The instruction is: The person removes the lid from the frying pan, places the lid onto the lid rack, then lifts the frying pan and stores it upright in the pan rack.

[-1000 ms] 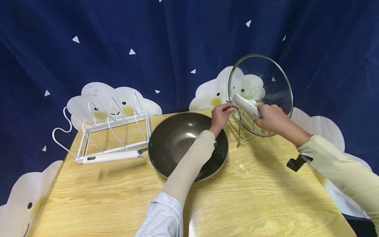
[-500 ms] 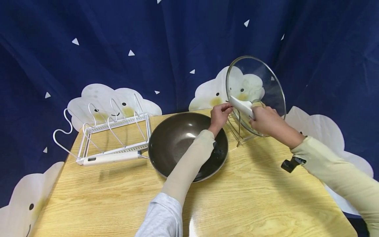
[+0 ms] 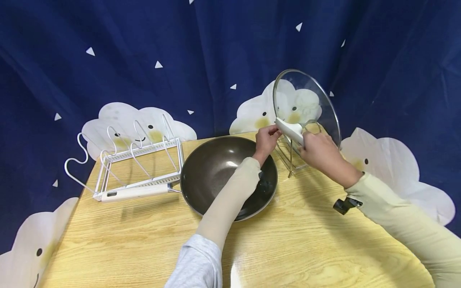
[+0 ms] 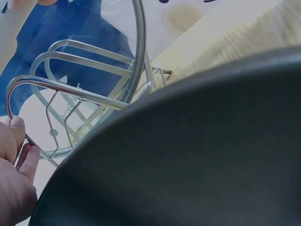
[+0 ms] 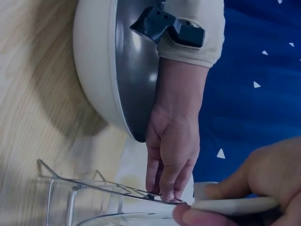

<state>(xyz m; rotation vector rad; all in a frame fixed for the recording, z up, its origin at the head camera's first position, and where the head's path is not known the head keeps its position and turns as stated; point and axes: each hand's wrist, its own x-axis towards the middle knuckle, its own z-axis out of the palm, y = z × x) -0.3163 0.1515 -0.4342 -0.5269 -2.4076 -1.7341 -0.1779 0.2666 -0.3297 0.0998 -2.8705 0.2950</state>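
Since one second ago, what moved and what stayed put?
The right hand moved the lid left and slightly down, and the lid turned, so it looks narrower. Nothing was newly grabbed or let go. The left hand kept its grip on the metal rack. The pan and white rack stayed put.

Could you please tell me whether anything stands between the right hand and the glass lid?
Nothing visible does: the right hand grips the glass lid by its white handle. The left hand pinches the metal rack close by.
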